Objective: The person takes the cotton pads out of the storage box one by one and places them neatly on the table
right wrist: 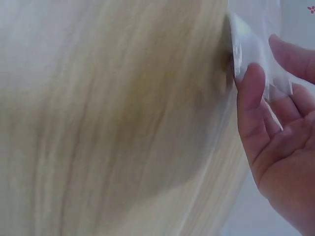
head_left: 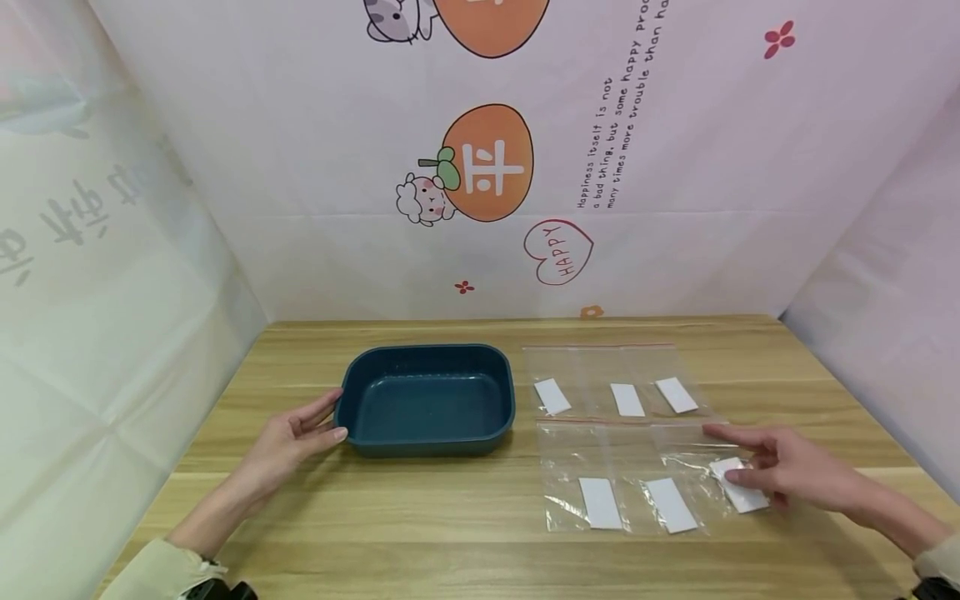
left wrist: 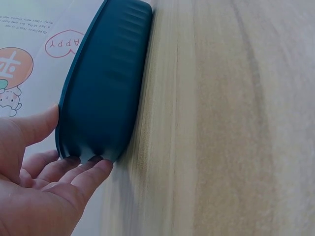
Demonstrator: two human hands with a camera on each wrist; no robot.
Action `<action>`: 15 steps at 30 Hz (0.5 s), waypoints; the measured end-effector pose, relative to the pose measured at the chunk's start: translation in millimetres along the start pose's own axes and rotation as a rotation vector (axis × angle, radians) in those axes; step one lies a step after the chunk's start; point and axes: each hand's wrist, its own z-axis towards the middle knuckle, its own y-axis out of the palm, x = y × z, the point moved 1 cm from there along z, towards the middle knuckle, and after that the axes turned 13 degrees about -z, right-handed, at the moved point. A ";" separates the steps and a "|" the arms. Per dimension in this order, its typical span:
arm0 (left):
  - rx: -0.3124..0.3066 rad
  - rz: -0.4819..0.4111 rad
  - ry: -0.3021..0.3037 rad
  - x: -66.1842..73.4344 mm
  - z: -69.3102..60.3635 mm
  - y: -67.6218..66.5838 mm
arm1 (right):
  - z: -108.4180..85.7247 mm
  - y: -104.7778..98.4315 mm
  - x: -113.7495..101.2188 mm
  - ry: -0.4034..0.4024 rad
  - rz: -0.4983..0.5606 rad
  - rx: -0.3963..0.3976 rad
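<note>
A dark blue-green rectangular plastic bin (head_left: 423, 446) sits on the wooden table, left of centre. My left hand (head_left: 292, 437) touches its left end. In the left wrist view the thumb meets the bin's rim, and the other fingertips touch its end wall (left wrist: 103, 78). To the right lie several clear zip bags in two rows, each with a white rectangle such as the one in the near middle bag (head_left: 671, 505). My right hand (head_left: 802, 471) touches the near right bag (head_left: 738, 485): the index finger is extended, the thumb over the white rectangle. Some right fingers are partly hidden.
The wooden table (head_left: 420, 517) ends at a printed white cloth (head_left: 337, 167) at the back. Similar cloth panels stand at the left (head_left: 112, 292) and right (head_left: 885, 283). The upper row of bags lies right beside the bin.
</note>
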 end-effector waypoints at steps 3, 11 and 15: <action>0.002 0.001 -0.001 0.5 0.1 0.3 | -2.0 4.6 -1.1 -0.032 -0.061 0.052; 0.002 0.003 -0.002 0.8 -0.2 0.1 | -8.0 10.4 -5.2 0.019 -0.112 0.078; -0.003 0.001 -0.002 0.6 -0.3 -0.3 | -9.2 12.6 -7.5 0.034 -0.150 0.107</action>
